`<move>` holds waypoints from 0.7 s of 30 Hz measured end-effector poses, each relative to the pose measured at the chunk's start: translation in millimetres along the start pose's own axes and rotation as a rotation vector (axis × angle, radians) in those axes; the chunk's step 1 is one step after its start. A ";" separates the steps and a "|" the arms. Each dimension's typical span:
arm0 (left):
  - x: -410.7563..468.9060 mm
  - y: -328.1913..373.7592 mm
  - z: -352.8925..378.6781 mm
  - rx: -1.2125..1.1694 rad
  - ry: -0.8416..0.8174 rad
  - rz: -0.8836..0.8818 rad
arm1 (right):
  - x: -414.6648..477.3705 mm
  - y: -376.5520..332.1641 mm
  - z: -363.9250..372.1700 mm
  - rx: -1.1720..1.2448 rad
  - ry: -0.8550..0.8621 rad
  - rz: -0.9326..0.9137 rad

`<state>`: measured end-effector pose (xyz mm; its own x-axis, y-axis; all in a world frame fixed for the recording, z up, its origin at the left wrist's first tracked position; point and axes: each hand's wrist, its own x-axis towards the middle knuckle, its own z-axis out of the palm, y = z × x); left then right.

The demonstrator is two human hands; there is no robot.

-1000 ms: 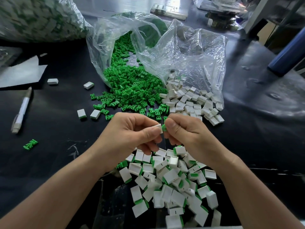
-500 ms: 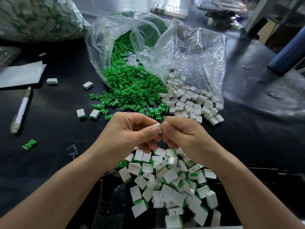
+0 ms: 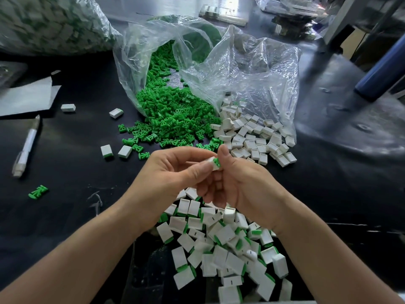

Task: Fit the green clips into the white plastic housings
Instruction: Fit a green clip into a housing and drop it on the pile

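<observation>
On the black worktop (image 3: 328,183), far out at nine o'clock from the hands, a white pen (image 3: 26,148) lies just below a sheet of paper (image 3: 26,99), and one stray clip (image 3: 38,191) lies at eight o'clock. Nearer, at ten o'clock, two filled housings (image 3: 106,151) lie side by side. In the middle, the left hand (image 3: 173,172) has its fingers curled, with thumb and fingertips pinching a white housing (image 3: 211,166). A green clip (image 3: 217,163) sits at that housing's open end, partly showing. The right hand (image 3: 241,187) touches the left and is curled too, its thumb and forefinger closed on the green clip. At twelve o'clock a heap of loose clips (image 3: 173,119) spills from a clear bag (image 3: 252,69). At one o'clock lies a heap of empty housings (image 3: 256,139). At six o'clock, under the wrists, a pile of finished pieces (image 3: 223,244) is spread.
</observation>
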<state>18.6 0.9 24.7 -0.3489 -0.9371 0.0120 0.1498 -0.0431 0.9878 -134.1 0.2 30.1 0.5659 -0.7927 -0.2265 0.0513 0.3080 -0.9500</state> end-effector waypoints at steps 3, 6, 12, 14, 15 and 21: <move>0.0 0.6 -0.9 0.016 0.010 0.002 | -0.7 0.5 -0.4 -0.166 0.061 -0.020; -1.1 1.7 0.5 0.029 0.020 0.014 | -1.2 1.6 2.8 -0.281 0.119 -0.050; -0.6 2.0 1.7 0.015 0.021 0.017 | -2.5 1.2 7.6 -0.341 0.136 -0.130; -0.3 2.3 1.6 0.008 0.013 0.020 | -3.1 -0.1 7.7 -0.344 0.105 -0.162; -0.3 2.3 1.3 0.009 0.009 0.021 | -3.3 -0.8 6.8 -0.337 0.094 -0.177; -0.5 1.4 0.9 0.012 0.017 0.038 | -2.7 0.3 2.3 -0.299 0.077 -0.190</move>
<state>18.1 1.5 26.2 -0.3272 -0.9438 0.0469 0.1514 -0.0033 0.9885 -133.7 3.6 30.9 0.5054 -0.8617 -0.0450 -0.0997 -0.0065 -0.9950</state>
